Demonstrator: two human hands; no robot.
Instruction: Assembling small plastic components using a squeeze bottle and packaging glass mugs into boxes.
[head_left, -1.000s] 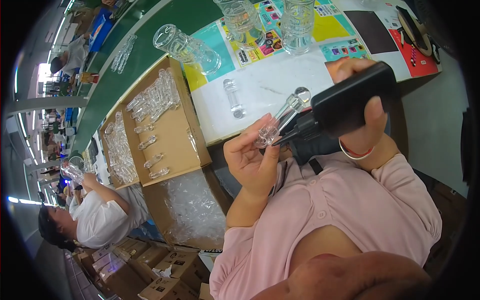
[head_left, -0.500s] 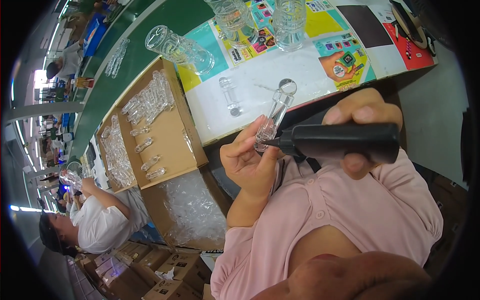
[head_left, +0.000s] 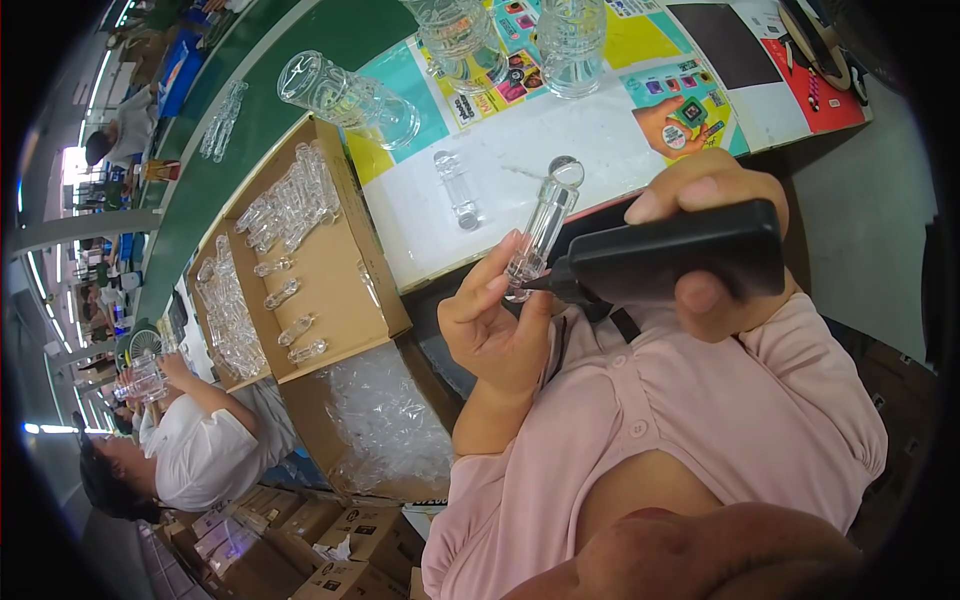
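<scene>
Between the fingertips and thumb of my left hand (head_left: 497, 335) is a slim clear tube-like piece (head_left: 546, 222) with a round disc-like far end, tilted up and away from me. My right hand (head_left: 728, 190) is wrapped round a black squeeze bottle (head_left: 670, 255), held nearly level. The bottle's narrow nozzle points left and meets the near end of the clear piece, by my left fingertips; whether anything comes out of it is too small to see. Beyond my hands, a similar clear piece (head_left: 457, 190) lies on the white part of the printed board (head_left: 420, 235).
Large clear ribbed vessels (head_left: 573, 50) stand at the back; another (head_left: 350, 100) leans over at far left. A divided cardboard box (head_left: 345, 335) holds several clear pieces. Below it, a carton holds clear plastic bags (head_left: 385, 420). A co-worker in white (head_left: 215, 440) handles a clear vessel (head_left: 143, 378).
My right hand and the black bottle have shifted slightly left, and the bottle's back end has tipped up. My left hand keeps its grip. The co-worker's vessel has turned.
</scene>
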